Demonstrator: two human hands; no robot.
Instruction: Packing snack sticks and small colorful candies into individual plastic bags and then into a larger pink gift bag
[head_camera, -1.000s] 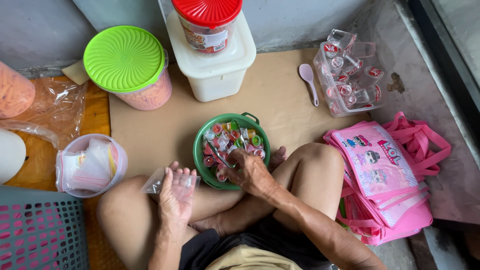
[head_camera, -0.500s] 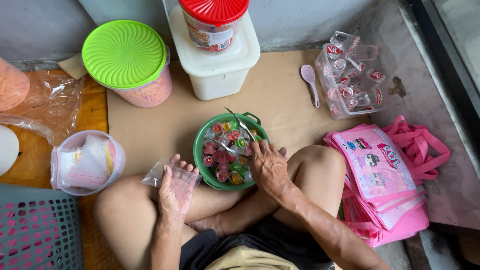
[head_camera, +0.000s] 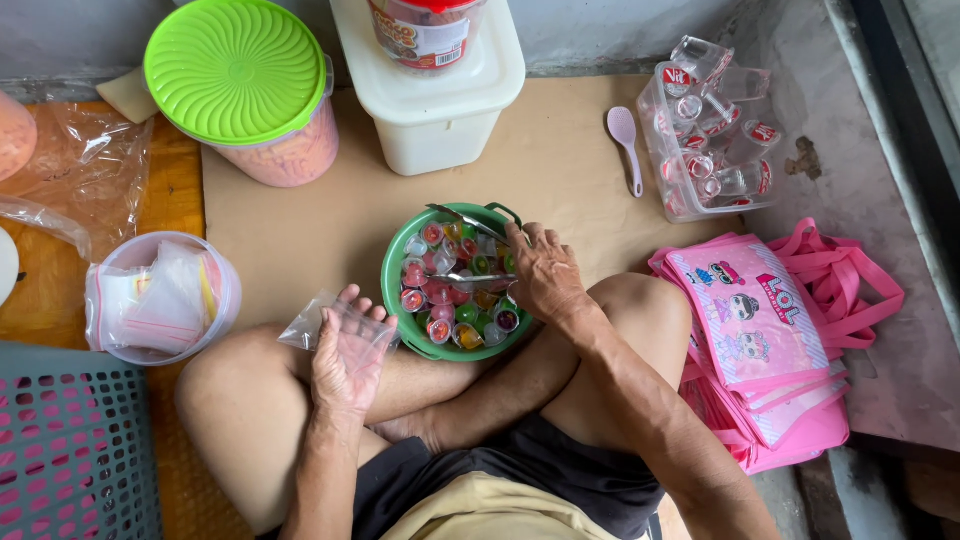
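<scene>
Tongs over the jelly cups, bag waiting

Right hand grips metal tongs, tips spread above the round green plastic bowl of small colourful jelly cups; best pinch one squarely. Left hand, fingers loosely curled, cradles a small clear plastic bag beside it.

1. One green bowl, holding too many small jelly cups to count exactly.
2. One pair of metal tongs.
3. One small clear bag in the left hand.
4. One tub with a green lid.
5. One white box.
6. One pink spoon.
7. One stack of pink bags.
8. One clear tray of cups.
</scene>
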